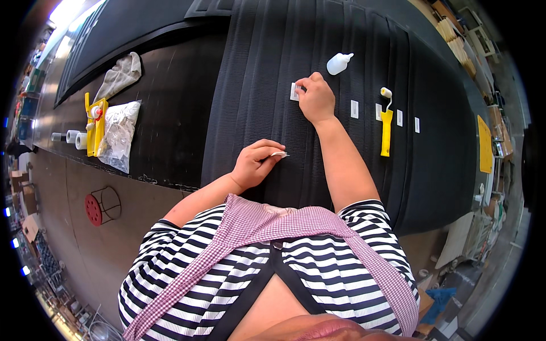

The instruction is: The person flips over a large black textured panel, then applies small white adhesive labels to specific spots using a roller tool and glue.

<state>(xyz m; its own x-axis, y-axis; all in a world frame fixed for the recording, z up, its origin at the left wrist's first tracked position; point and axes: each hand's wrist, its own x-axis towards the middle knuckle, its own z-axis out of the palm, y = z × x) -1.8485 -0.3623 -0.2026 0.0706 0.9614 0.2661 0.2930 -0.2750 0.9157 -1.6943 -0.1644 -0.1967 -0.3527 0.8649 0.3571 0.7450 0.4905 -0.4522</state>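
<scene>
A ribbed black mat [261, 85] lies under both my hands. My right hand [317, 99] reaches forward, its fingertips closed together on the right edge of a small white label [294, 91] at the mat's surface. Closer to my body, my left hand [256, 163] pinches a few small white labels [279, 154] between thumb and fingers. To the right, several more labels sit apart in a row on the mat, among them one label [354, 109]. A white squeeze bottle [339, 63] lies on its side just beyond my right hand.
Right of my right forearm lies a small paint roller with a yellow handle [387, 133]. On the dark table at left are a grey cloth [120, 74], a yellow tray [96, 128], a clear plastic bag [119, 136] and white rolls [81, 140]. A red-topped stool [94, 209] stands below.
</scene>
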